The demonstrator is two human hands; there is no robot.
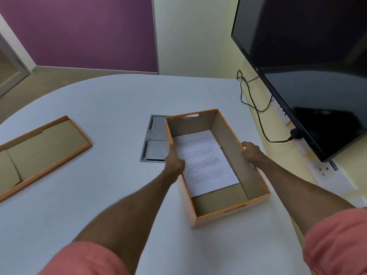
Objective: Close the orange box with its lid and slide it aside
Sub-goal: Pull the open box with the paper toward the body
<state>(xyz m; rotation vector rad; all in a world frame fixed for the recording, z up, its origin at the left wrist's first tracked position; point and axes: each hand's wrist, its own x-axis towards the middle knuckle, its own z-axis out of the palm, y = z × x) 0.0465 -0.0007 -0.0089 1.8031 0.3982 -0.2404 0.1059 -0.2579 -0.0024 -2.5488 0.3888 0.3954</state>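
On the white rounded table (99, 108) stood the open orange cardboard box (234, 153), a printed white sheet (202, 161) inside. Its shallow orange-rimmed cardboard lid (39, 153) lay upturned, well apart to the left. The left hand (174, 163) and right hand (251, 154) clasped the box's long walls.

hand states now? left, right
Left hand: closed on the left wall of the open orange cardboard box.
Right hand: closed on its right wall.
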